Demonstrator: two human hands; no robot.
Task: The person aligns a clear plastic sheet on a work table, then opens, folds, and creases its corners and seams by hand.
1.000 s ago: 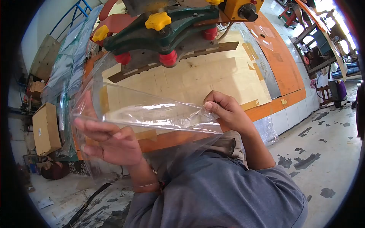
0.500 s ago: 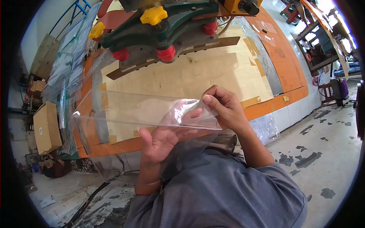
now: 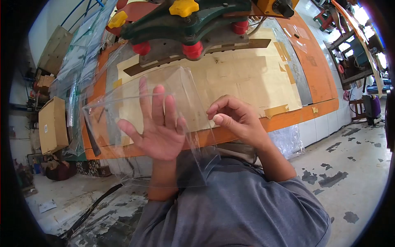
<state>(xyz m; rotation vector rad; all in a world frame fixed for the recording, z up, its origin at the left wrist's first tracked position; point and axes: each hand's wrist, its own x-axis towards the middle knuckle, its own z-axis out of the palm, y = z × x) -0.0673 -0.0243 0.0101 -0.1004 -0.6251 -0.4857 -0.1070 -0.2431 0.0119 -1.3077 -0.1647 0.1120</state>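
A clear plastic pouch (image 3: 108,131) with creased edges hangs over my left hand (image 3: 160,133). That hand is palm up, its fingers spread and showing through the film. Whether it is inside the pouch or just behind it, I cannot tell. My right hand (image 3: 236,119) is beside the pouch's right edge, fingers curled and thumb a little apart from the forefinger. Nothing shows between them. Beyond both hands, a tan sheet (image 3: 242,78) is taped on the orange worktable (image 3: 306,68).
Above the table's far side is a dark green press head (image 3: 222,18) with red spacers, yellow knobs and a metal bar (image 3: 242,46). Clear sheets (image 3: 88,45) are at the left, near a cardboard box (image 3: 52,125). More clear film (image 3: 288,142) hangs below the table's right front.
My right hand has let go of the pouch's corner. My left hand has risen and spread its fingers, and the pouch has swung more upright around it.
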